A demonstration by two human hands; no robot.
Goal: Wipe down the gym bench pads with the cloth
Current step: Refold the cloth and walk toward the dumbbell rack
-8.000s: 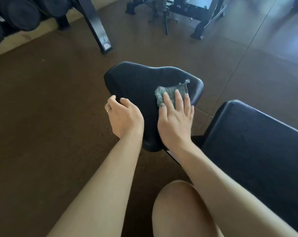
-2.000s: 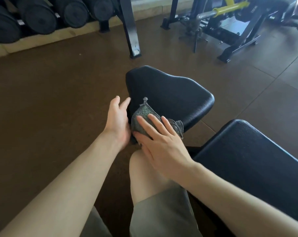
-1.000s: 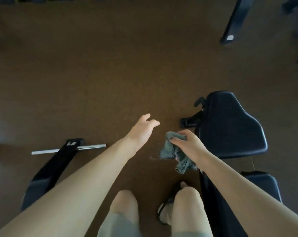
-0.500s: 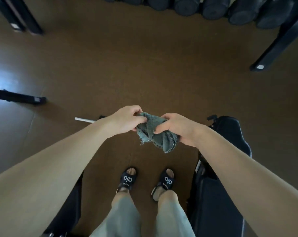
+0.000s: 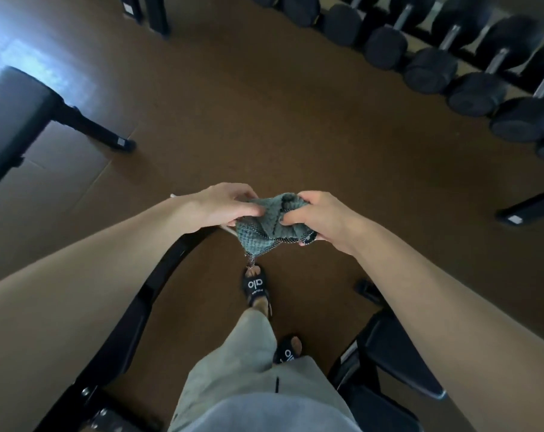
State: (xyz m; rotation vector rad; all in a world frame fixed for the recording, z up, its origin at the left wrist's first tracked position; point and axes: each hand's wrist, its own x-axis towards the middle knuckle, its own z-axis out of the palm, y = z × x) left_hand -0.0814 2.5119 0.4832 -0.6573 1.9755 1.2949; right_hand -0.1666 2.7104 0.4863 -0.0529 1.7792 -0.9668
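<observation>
A grey-green textured cloth [image 5: 266, 227] hangs bunched in the air in front of me, above the brown floor. My left hand [image 5: 225, 204] pinches its left edge and my right hand [image 5: 319, 218] grips its right side, thumb on top. A black bench pad [image 5: 395, 353] shows at the lower right, partly hidden under my right forearm. Another black padded bench [image 5: 13, 120] stands at the far left. Neither hand touches a pad.
A black curved metal frame [image 5: 133, 322] runs from the lower left up under my left arm. A rack of black dumbbells [image 5: 451, 57] lines the upper right. My feet in black slides [image 5: 255, 286] stand on the floor. A black equipment foot [image 5: 526, 210] lies at the right.
I rose from wiping the seat pad and turned away from it. My left hand joined the right on the cloth. The view has swung further, bringing the left bench and dumbbells in.
</observation>
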